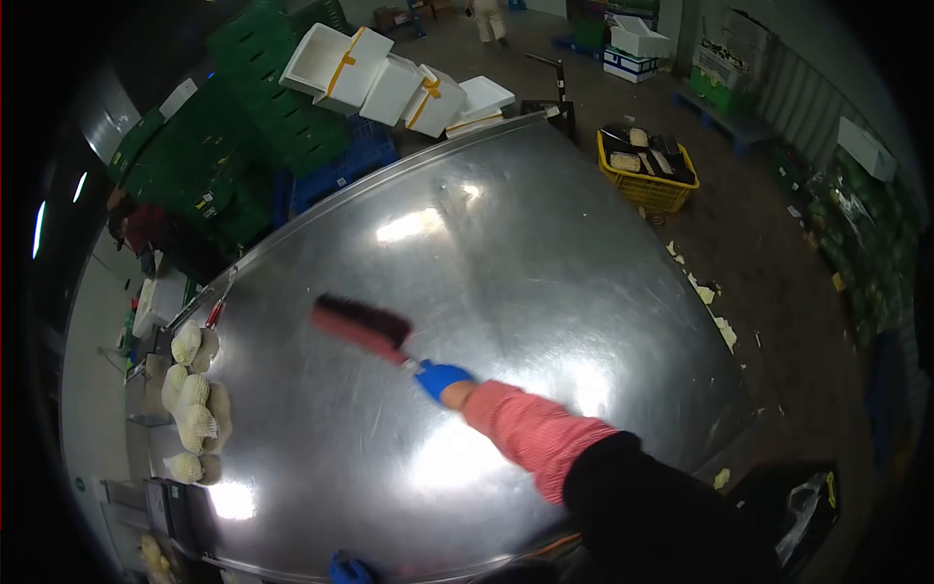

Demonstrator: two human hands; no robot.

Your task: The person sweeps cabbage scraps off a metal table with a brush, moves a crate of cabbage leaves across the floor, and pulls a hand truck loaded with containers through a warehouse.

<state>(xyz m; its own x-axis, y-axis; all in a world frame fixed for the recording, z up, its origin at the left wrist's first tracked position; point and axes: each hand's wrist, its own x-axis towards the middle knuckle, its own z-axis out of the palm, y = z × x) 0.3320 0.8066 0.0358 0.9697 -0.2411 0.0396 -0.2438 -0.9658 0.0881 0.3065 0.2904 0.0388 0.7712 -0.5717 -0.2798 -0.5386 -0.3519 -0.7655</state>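
Note:
My right hand (pixel 441 380), in a blue glove below a red checked sleeve, is closed around the handle of a brush (pixel 360 326). The brush has a reddish body and dark bristles, blurred by motion, and is over the middle of the metal table (pixel 506 263). At the bottom edge of the table, my left hand (pixel 348 568) shows only in part, also gloved in blue; its fingers are not clear. Several pale fruits in foam nets (pixel 197 423) lie along the table's left side, away from both hands.
Near the fruits is a red-handled tool (pixel 215 312). White foam boxes (pixel 389 90) and green crates (pixel 282 107) stand beyond the table. A yellow basket (pixel 662 197) sits on the floor at the right. One person (pixel 148 226) is at the left, another (pixel 488 19) far back.

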